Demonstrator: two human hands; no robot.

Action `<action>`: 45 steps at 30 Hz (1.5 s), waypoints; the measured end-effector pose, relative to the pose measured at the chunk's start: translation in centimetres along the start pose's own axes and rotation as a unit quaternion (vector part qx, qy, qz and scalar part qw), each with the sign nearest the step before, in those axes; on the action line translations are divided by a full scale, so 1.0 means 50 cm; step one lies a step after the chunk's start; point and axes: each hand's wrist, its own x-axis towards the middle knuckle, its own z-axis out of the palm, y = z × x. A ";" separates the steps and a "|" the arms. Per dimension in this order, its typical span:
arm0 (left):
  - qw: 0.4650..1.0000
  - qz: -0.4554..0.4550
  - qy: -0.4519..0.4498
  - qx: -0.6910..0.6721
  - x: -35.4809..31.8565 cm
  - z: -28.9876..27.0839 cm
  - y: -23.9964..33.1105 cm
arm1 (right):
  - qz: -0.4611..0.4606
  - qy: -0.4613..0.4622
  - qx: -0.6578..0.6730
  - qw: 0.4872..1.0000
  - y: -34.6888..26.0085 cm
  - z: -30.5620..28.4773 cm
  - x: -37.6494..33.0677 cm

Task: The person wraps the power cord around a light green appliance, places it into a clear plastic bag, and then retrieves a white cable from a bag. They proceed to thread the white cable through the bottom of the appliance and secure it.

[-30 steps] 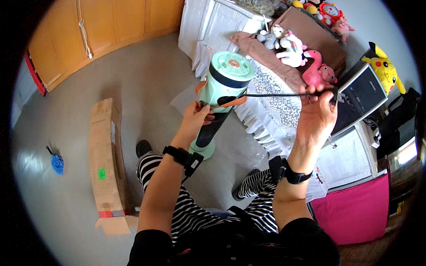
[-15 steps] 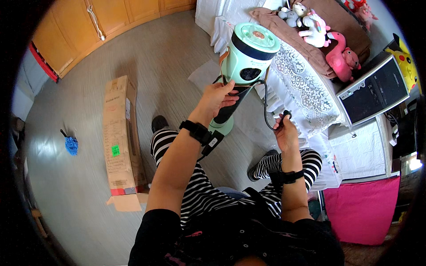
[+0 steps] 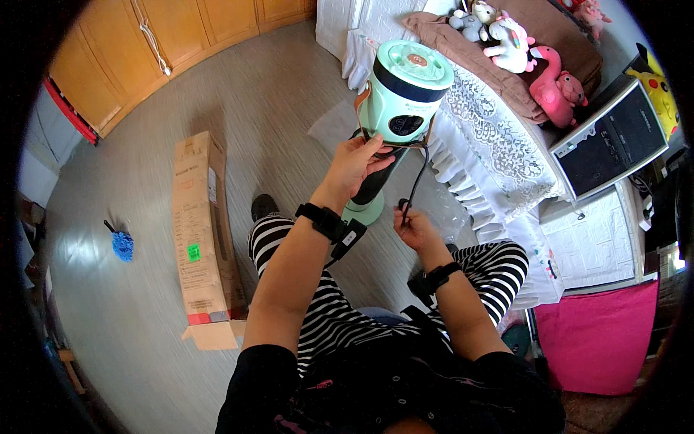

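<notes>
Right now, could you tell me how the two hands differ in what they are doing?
The left hand is raised, gripping the mint-green appliance below its head; the right hand sits lower and nearer the body. The left hand is spread around the body; the right hand pinches the thin black cord. Both wear black wristbands.

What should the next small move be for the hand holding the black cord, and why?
Probably the right hand should draw the black cord further down and away from the green appliance. The cord hangs close along its body, while the left hand steadies it upright.
</notes>
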 end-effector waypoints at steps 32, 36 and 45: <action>0.996 -0.047 -0.021 -0.068 0.000 0.016 -0.005 | -0.451 -0.037 -0.564 0.691 -0.042 0.252 -0.241; 0.998 -0.032 -0.014 -0.049 -0.002 0.013 -0.013 | -0.432 -0.048 -0.594 0.677 -0.046 0.227 -0.238; 1.000 -0.010 -0.018 0.010 -0.005 0.020 -0.011 | -0.512 -0.030 -0.510 0.690 -0.076 0.281 -0.194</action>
